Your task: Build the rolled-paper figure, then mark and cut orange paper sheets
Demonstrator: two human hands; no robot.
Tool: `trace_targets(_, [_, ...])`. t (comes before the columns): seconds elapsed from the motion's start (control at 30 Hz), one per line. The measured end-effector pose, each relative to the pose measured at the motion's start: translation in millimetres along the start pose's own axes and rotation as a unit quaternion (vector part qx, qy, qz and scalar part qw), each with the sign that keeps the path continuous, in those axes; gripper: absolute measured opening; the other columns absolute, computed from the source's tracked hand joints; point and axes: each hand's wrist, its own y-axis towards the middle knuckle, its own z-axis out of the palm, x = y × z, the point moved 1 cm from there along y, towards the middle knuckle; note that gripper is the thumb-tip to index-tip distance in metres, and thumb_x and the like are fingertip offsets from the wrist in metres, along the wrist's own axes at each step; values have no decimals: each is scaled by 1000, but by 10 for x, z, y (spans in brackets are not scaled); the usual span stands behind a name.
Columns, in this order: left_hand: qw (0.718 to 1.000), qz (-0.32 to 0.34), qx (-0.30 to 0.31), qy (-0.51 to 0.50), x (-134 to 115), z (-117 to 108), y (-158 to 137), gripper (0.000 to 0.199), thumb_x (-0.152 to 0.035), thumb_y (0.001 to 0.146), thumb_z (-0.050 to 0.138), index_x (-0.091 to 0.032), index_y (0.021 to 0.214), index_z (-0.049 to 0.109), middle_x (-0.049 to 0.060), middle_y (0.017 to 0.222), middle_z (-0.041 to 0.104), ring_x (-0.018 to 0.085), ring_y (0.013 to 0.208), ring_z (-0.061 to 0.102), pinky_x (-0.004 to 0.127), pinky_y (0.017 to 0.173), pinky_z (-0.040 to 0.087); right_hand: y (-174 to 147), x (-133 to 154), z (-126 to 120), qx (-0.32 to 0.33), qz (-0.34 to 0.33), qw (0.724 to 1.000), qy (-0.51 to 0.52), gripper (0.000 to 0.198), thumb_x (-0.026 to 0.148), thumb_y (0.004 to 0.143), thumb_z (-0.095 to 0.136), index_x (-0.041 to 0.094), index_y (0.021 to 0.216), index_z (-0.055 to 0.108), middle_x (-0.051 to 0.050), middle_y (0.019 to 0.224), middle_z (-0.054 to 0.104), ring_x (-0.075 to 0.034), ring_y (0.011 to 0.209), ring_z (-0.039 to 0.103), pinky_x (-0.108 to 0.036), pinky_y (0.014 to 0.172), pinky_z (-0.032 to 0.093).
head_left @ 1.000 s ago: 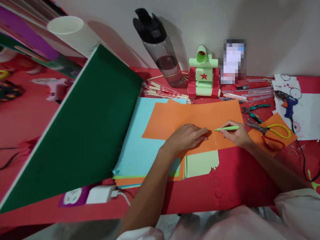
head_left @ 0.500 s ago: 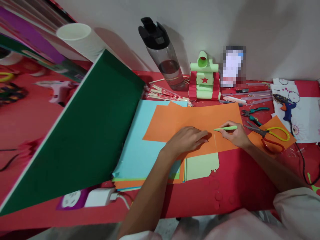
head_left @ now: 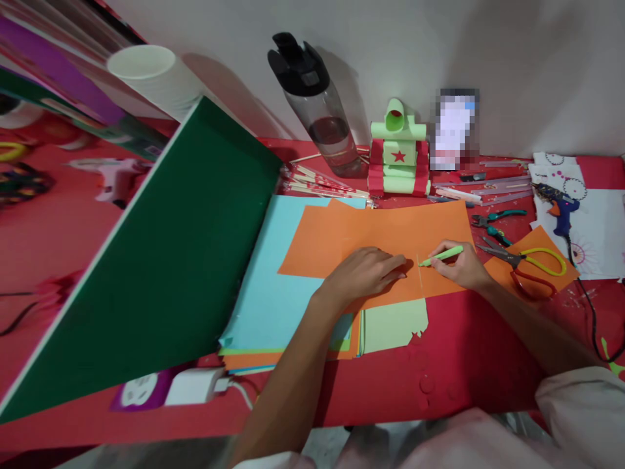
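Note:
A sheet of orange paper (head_left: 390, 228) lies across the pile, a pale line drawn down its right part. My left hand (head_left: 374, 270) rests palm down on it, fingers stretched out and holding nothing. Between the fingertips of my right hand (head_left: 459, 266) is a light green pen (head_left: 443, 256), held slanted with its tip at the pale line. Beneath the orange sheet I see light blue paper (head_left: 278, 299) and a pale green piece (head_left: 393, 324) with a ragged corner.
A green board (head_left: 161, 260) leans up on the left. Behind the paper stand a water bottle (head_left: 322, 111), a green-and-red paper model (head_left: 399, 155) and a phone (head_left: 454, 130). Scissors (head_left: 515, 260), pliers (head_left: 493, 221) and a blue glue gun (head_left: 564, 212) lie to the right.
My right hand has brought the pen tip slightly down along the pale line, and the pen is tilted more steeply. My left hand has stayed in place.

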Motion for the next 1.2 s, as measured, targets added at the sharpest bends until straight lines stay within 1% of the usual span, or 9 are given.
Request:
trace_targets(0.13, [1000,0,9,-5,8,-1,4,23,-31,107,50,-22,118,68,5,80,76,21,70,68,30,63,37,58,51,-15,-8,-4,999,43,23,43,89,75,20,91,75,-6,84,79,-18,68,71,-28,61,53])
trace_targets(0.3, [1000,-4,18,-7,6,-18,9,23,-31,107,50,-21,117,68,5,81,77,21,71,69,30,64,38,129,110,-12,-23,-18,999,18,19,40,90,73,21,92,73,-5,85,79,-18,71,72,-28,62,53])
trace_targets(0.57, [1000,-3,20,-12,10,-17,6,23,-32,107,51,-21,119,67,5,84,78,21,73,71,31,64,40,137,51,0,-30,-24,999,1,20,43,92,72,23,96,74,-4,89,80,-19,77,74,-29,68,57])
trace_targets(0.67, [1000,-2,16,-18,9,-17,4,23,-32,107,50,-21,119,67,5,84,78,21,72,70,31,64,41,135,46,5,-27,-24,999,7,19,42,91,72,23,94,74,-4,86,79,-19,74,73,-28,64,55])
trace_targets(0.77, [1000,-2,11,-19,9,-17,3,23,-32,107,49,-21,116,68,5,82,77,21,71,69,31,63,40,122,50,6,-21,-15,1000,3,18,41,90,73,22,91,74,-4,82,79,-18,69,71,-27,57,50])
trace_targets(0.87, [1000,-2,11,-15,8,-18,4,22,-32,107,50,-21,115,68,5,81,76,21,71,69,30,63,40,112,56,-3,-18,-13,1000,-9,17,39,88,74,22,88,74,-4,79,78,-18,67,70,-26,55,48])
trace_targets(1.03, [1000,-4,18,-9,8,-13,7,23,-32,107,50,-21,117,68,5,81,77,21,71,70,31,63,39,162,79,-20,-21,-20,1000,12,19,41,90,73,21,90,73,-5,82,79,-18,69,71,-27,59,50])
trace_targets(1.2, [1000,-8,19,-2,14,0,0,23,-33,107,51,-22,117,69,5,81,76,21,72,70,30,63,39,244,82,-17,-39,-23,999,-6,20,42,90,73,22,94,73,-5,86,80,-19,74,73,-28,63,53])
